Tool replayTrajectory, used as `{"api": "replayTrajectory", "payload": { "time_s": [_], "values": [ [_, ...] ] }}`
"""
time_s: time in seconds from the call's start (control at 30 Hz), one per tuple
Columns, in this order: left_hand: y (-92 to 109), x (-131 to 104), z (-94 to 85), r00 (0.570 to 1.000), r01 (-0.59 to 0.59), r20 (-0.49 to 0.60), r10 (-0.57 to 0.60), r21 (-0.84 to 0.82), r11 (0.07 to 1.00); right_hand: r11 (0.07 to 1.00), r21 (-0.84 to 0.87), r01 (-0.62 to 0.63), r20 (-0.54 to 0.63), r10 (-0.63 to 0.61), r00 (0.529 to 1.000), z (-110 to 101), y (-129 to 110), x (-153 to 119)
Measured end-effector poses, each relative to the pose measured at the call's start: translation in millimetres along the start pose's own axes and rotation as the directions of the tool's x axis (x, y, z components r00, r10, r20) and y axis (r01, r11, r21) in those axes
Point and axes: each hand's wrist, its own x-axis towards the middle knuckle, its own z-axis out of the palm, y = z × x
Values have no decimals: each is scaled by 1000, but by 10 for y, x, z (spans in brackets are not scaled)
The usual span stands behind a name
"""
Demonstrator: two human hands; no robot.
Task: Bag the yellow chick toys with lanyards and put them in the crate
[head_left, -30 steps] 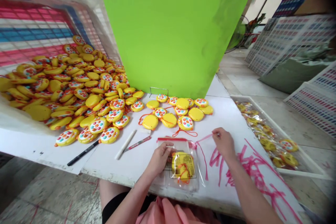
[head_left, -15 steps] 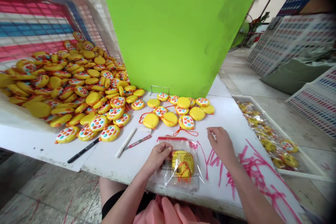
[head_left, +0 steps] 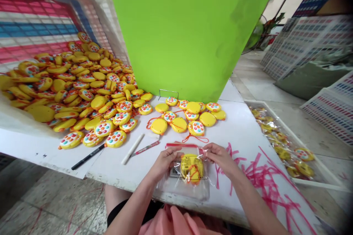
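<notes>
A clear zip bag (head_left: 202, 190) with a red strip along its top lies at the table's near edge. Inside it is a yellow toy (head_left: 192, 169) with an orange cord, seen through printed plastic. My left hand (head_left: 167, 159) pinches the bag's upper left side between thumb and fingers. At the upper right corner my right hand (head_left: 219, 156) is closed on the bag's edge. Just beyond the bag sits a loose group of yellow toys (head_left: 179, 125), some showing colourful dots, others plain backs.
A large heap of yellow toys (head_left: 93, 77) spills from a container at left. On the table lie a black marker (head_left: 87, 157), a white pen (head_left: 132, 149) and a red pen (head_left: 145, 147). A green board (head_left: 187, 36) stands behind. At right, a tray (head_left: 325, 183) holds bagged toys.
My right hand has moved left and down from the table to the bag's upper right corner and closed on it. My left hand keeps its hold.
</notes>
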Motion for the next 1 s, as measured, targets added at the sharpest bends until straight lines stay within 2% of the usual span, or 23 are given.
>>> {"api": "replayTrajectory", "payload": {
  "time_s": [0.2, 0.4, 0.53, 0.6, 0.67, 0.73, 0.77, 0.8, 0.83, 0.87, 0.9, 0.93, 0.97, 1.0],
  "values": [
    [50, -27, 41, 999, -24, -28, 26, 76, 997, 999, 38, -10, 10, 9, 1000, -24, 57, -21],
    [101, -89, 96, 996, -55, -60, 61, 96, 994, 995, 79, -67, -12, 68, 998, 29, -53, -47],
    [87, -91, 135, 994, -72, -76, 81, 114, 991, 1000, -20, -23, 101, 25, 995, 99, -49, -81],
    [74, -85, 146, 994, -61, -85, 74, 142, 988, 999, -36, 19, 115, -15, 993, 50, -23, -77],
    [62, -82, 145, 994, -47, -86, 64, 179, 983, 998, -44, 52, 52, -50, 997, -106, -23, -72],
    [50, -80, 136, 994, -46, -83, 65, 212, 976, 995, -45, 87, -110, -92, 990, -358, -68, -83],
    [44, -78, 131, 995, -50, -78, 69, 226, 973, 992, -50, 118, -249, -127, 960, -503, -106, -98],
    [37, -74, 126, 994, -55, -76, 75, 237, 970, 984, -62, 165, -419, -175, 891, -648, -150, -117],
    [29, -66, 121, 994, -59, -77, 81, 251, 966, 970, -85, 227, -591, -233, 772, -782, -196, -139],
    [19, -55, 116, 993, -59, -80, 84, 267, 962, 948, -121, 296, -734, -286, 616, -896, -239, -159],
    [7, -41, 111, 993, -58, -84, 85, 284, 957, 919, -162, 360, -826, -326, 460, -983, -275, -174],
    [-9, -24, 106, 992, -57, -89, 87, 298, 953, 889, -198, 412, -870, -353, 344, -1036, -300, -180],
    [-27, -7, 102, 992, -58, -91, 91, 313, 948, 867, -224, 446, -881, -376, 288, -1055, -311, -174],
    [-47, 8, 99, 991, -62, -91, 97, 332, 941, 858, -244, 452, -864, -404, 300, -1039, -307, -152]
  ]
}}
